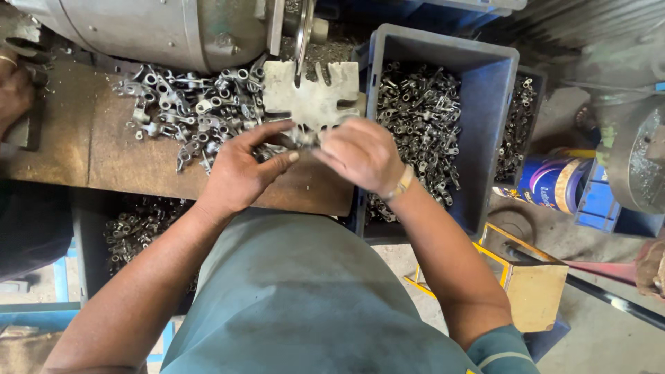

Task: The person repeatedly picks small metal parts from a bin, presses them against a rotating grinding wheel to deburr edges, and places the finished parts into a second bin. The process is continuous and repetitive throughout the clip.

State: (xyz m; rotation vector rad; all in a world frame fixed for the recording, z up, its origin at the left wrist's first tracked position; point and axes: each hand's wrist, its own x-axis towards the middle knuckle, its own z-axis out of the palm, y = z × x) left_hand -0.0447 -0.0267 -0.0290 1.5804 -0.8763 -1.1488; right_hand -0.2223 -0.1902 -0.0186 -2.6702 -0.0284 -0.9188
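A small metal part (303,138) is pinched between the left hand (239,170) and right hand (360,154), just below the slotted rest plate (312,97) by the grinding wheel (303,34). Step judged: positioning for grinding. Steady presentation to the wheel is called for.

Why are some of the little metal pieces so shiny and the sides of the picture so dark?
In the head view, daylight glints off the loose metal parts on the bench, while the blue bin holds its pieces in shade. The corners fall dim. The left hand and right hand look slightly soft, and what they hold between them is too blurred to tell.
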